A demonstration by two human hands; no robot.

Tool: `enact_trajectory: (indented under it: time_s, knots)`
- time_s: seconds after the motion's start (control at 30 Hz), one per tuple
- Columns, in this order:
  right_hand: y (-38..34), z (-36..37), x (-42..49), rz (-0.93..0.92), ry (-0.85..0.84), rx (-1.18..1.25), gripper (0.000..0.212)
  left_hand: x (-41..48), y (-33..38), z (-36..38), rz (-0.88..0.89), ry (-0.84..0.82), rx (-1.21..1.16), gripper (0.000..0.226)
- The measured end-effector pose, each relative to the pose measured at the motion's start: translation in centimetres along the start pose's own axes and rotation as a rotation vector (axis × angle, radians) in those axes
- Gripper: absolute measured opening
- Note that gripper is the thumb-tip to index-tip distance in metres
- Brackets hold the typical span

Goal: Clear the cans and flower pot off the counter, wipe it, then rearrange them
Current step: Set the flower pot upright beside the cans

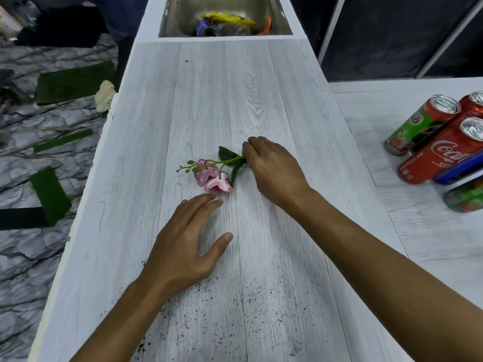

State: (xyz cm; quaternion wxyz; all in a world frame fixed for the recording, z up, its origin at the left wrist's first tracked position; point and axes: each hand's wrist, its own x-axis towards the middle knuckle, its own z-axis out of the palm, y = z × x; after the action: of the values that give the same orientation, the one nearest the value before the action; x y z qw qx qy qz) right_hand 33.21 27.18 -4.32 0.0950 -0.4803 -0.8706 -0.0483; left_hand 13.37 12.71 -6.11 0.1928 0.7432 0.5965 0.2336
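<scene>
A pink artificial orchid sprig with green leaves lies flat on the whitewashed wood counter. My right hand pinches its stem end at the leaves. Just below the blossoms, my left hand rests flat on the counter with fingers spread, fingertips almost touching a petal. Several drink cans, red and green ones, stand grouped on the side counter at the right. No pot is in view.
Dark soil crumbs are scattered over the near part of the counter. A steel sink holding wrappers and rubbish lies at the far end. Left of the counter is marbled floor with green mats.
</scene>
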Motion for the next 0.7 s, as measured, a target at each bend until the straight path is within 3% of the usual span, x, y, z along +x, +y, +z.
enact_trajectory:
  time_s: [0.17,0.4,0.7]
  knots:
    - [0.0,-0.4,0.4,0.030,-0.003,0.035,0.024,-0.1,0.0,0.0,-0.005,-0.024,-0.005,0.066]
    - [0.2,-0.6,0.0,0.098,-0.018,0.145,0.033,0.1,0.1,0.1,-0.004,-0.038,-0.010,0.067]
    - [2.4,-0.9,-2.5,0.349,0.162,0.529,0.045,1.1,0.8,0.6,0.022,-0.049,-0.019,0.069]
